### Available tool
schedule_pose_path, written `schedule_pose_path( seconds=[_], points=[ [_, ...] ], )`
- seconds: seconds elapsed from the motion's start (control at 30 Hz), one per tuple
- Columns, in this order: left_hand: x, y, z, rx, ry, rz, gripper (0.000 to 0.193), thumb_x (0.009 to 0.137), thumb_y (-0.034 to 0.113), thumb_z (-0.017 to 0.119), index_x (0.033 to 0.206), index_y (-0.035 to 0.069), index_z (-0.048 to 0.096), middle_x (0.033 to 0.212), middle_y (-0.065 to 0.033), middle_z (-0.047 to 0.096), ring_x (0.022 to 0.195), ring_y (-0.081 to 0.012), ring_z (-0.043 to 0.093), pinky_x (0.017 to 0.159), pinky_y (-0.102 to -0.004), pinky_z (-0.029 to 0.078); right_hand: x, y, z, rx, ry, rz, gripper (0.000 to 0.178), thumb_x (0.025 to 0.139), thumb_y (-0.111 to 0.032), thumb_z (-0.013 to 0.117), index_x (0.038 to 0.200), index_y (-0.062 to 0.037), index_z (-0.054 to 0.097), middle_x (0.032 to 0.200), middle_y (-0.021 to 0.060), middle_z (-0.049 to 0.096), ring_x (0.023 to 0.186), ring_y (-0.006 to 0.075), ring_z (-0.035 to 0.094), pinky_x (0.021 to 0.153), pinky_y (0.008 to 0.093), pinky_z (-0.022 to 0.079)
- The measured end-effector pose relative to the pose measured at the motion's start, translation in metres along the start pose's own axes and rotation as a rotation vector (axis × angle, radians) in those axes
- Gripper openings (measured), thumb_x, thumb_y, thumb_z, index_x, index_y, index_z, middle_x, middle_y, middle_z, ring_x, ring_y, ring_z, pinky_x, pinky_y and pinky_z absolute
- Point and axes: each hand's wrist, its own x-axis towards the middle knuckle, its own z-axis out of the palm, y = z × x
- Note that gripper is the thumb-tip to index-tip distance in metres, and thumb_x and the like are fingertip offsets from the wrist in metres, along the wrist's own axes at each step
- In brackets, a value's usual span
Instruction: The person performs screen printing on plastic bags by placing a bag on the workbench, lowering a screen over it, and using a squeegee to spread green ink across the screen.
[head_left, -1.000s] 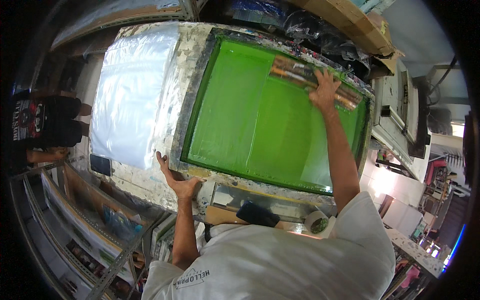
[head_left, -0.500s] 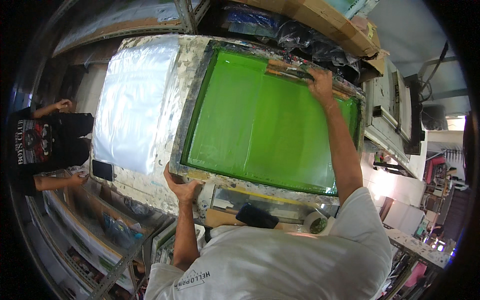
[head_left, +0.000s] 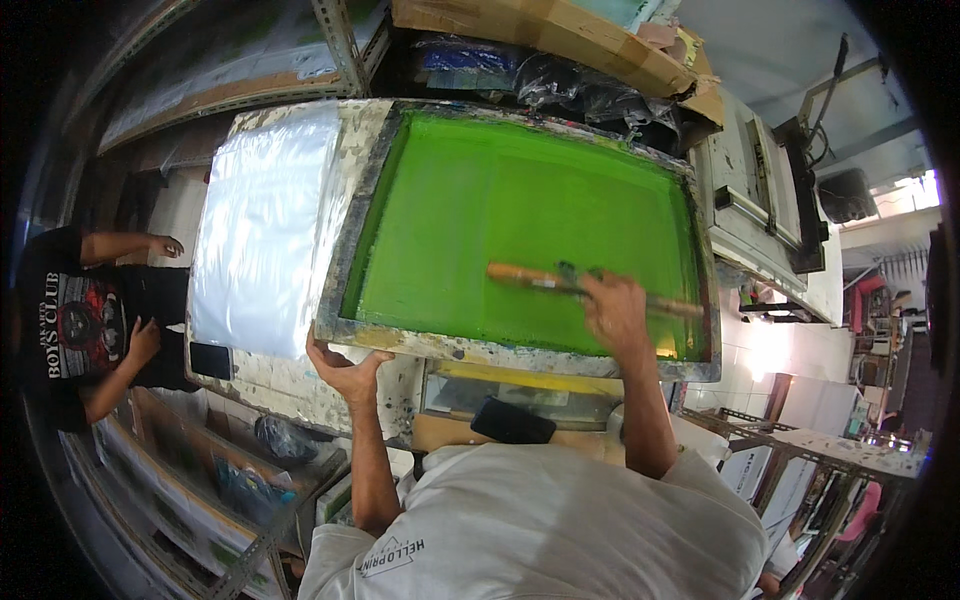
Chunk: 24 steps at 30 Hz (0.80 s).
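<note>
A screen-printing frame point(head_left: 460, 348) with green mesh point(head_left: 430, 230) lies tilted across the paint-spattered table point(head_left: 270, 385). My left hand point(head_left: 345, 375) grips its near left corner, thumb on the near edge and the other fingers partly hidden beneath. My right hand point(head_left: 615, 308), slightly blurred, is closed round a wooden squeegee point(head_left: 522, 275). The squeegee lies across the middle of the mesh, its long side running left to right. Left of the frame, a stack of clear plastic sheets point(head_left: 262, 220) covers part of the table.
A black phone point(head_left: 210, 361) lies at the table's left corner, another dark phone point(head_left: 513, 420) close to my body. At the left stands another person point(head_left: 85, 330). Cardboard point(head_left: 560, 35) and plastic-wrapped goods point(head_left: 560, 80) line the far side; a metal shelf post point(head_left: 342, 45) rises at the far left.
My right hand has drawn the squeegee from the frame's far edge toward me, to mid-mesh. My left hand stays on the corner. The other person's near hand has moved to their body.
</note>
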Motion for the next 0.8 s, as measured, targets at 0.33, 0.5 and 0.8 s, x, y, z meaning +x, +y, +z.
schedule_pose_path(
  seconds=[0.33, 0.5, 0.8],
  points=[
    [0.069, 0.117, 0.054, -0.129, 0.093, 0.139, 0.091, 0.061, 0.003, 0.085, 0.138, 0.001, 0.036, 0.127, -0.0155, 0.052, 0.113, -0.0255, 0.052, 0.097, -0.0368, 0.042, -0.002, -0.045, -0.114, -0.197, 0.311, -0.204, 0.053, 0.063, -0.044, 0.075, 0.106, -0.0129, 0.069, 0.094, 0.0180, 0.061, 0.087, 0.0348, 0.060, 0.070, 0.0448, 0.045],
    [0.077, 0.082, 0.079, -0.083, -0.100, 0.089, 0.056, 0.084, 0.008, 0.069, 0.134, 0.002, 0.045, 0.114, -0.0095, 0.061, 0.106, -0.0198, 0.054, 0.086, -0.0342, 0.042, 0.072, -0.029, -0.181, 0.017, 0.270, -0.235, 0.053, 0.066, -0.043, 0.076, 0.109, -0.0122, 0.071, 0.084, 0.0180, 0.068, 0.079, 0.0333, 0.066, 0.072, 0.0421, 0.050],
    [-0.045, -0.013, 0.110, 0.646, -0.323, 0.207, 0.030, 0.076, 0.013, 0.075, 0.097, -0.006, 0.065, 0.104, -0.0196, 0.059, 0.094, -0.0358, 0.056, 0.084, -0.0445, 0.046, 0.121, -0.016, -0.212, -0.020, 0.365, -0.133, 0.052, 0.072, -0.027, 0.078, 0.115, -0.0025, 0.066, 0.106, 0.0193, 0.067, 0.096, 0.0293, 0.064, 0.088, 0.0385, 0.049]
  ],
)
